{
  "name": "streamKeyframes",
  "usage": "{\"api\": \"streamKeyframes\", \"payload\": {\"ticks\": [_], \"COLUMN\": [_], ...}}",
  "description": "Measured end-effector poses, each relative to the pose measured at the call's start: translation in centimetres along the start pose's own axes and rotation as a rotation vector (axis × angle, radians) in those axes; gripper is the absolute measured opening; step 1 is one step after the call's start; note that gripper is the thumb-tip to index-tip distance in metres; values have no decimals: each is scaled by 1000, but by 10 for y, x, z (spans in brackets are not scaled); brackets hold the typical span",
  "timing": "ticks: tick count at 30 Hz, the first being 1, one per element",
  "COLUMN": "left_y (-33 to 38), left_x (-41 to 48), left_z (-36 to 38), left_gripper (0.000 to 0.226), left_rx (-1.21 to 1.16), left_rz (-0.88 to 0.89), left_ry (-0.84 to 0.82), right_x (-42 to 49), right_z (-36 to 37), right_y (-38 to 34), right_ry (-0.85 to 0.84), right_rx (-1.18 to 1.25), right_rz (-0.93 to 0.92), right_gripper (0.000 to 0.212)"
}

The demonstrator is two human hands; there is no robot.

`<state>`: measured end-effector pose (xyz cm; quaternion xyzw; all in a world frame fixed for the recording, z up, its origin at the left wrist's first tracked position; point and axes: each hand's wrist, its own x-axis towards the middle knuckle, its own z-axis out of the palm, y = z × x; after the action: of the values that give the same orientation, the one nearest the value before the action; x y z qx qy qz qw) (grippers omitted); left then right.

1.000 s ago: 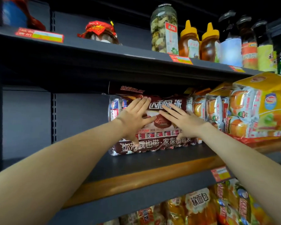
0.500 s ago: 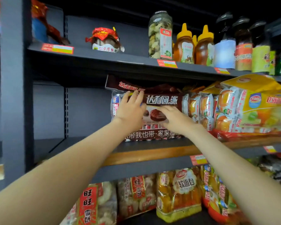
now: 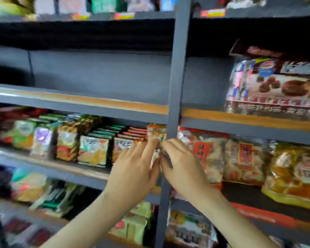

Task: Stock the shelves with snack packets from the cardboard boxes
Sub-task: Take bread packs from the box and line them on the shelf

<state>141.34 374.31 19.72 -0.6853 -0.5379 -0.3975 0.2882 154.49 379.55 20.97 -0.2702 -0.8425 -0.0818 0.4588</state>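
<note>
My left hand (image 3: 132,169) and right hand (image 3: 181,167) have left the brown cake packet (image 3: 276,86), now up to my right. They have dropped to the shelf below (image 3: 43,164), meeting at a small orange packet (image 3: 157,131) beside the upright (image 3: 175,86).

Your left hand (image 3: 132,169) and right hand (image 3: 183,167) were both bare. Your left forearm (image 3: 89,219) and right forearm (image 3: 227,217) were uncovered too, from the wrists to the lower edge of the view. Your fingers (image 3: 141,149) looked slim and long. Motion blur softened everything, so your nails and any finer marks could not be made out.
</note>
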Motion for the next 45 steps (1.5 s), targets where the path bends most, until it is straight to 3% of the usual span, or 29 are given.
{"api": "streamKeyframes", "payload": {"ticks": [10, 16, 18, 20, 22, 24, 28, 32, 36, 40, 43, 45], "left_y": [-276, -440, -476, -510, -542, -573, -628, -660, -673, -665, -664, -665], "left_x": [-289, -497, -558, -613, -658, -701, -795, -864, -921, -950, -958, -961], "left_z": [-90, -109, -103, -92, -73, -50, 1, 42, 68, 79, 83, 85], "left_gripper": [32, 39, 30, 24, 46, 53, 40, 52, 57, 63, 56, 51], "left_rx": [269, 357, 362, 398, 417, 445, 446, 423, 396, 346, 326, 326], "left_rz": [-612, -1040, -1113, -1121, -1137, -1133, -1125, -1092, -1017, -1075, -1071, -1064], "left_ry": [-398, -656, -712, -772, -844, -887, -919, -976, -1009, -945, -854, -821], "right_x": [-50, -113, -147, -182, -214, -244, -309, -369, -426, -459, -460, -455], "right_z": [314, 539, 608, 671, 723, 774, 885, 978, 1057, 1101, 1112, 1113], "right_y": [-221, -329, -352, -366, -375, -382, -392, -402, -410, -412, -410, -403], "right_ry": [-478, -988, -1146, -1249, -1339, -1397, -1398, -1534, -1496, -1439, -1475, -1499], "right_rx": [404, 418, 398, 396, 341, 277, 218, 207, 252, 99, -14, 10], "right_rz": [-144, -78, -50, -12, -11, -36, -138, -382, -921, -1356, -1409, -1321], "right_gripper": [25, 40, 44, 48, 51, 53, 71, 79, 91, 64, 53, 55]}}
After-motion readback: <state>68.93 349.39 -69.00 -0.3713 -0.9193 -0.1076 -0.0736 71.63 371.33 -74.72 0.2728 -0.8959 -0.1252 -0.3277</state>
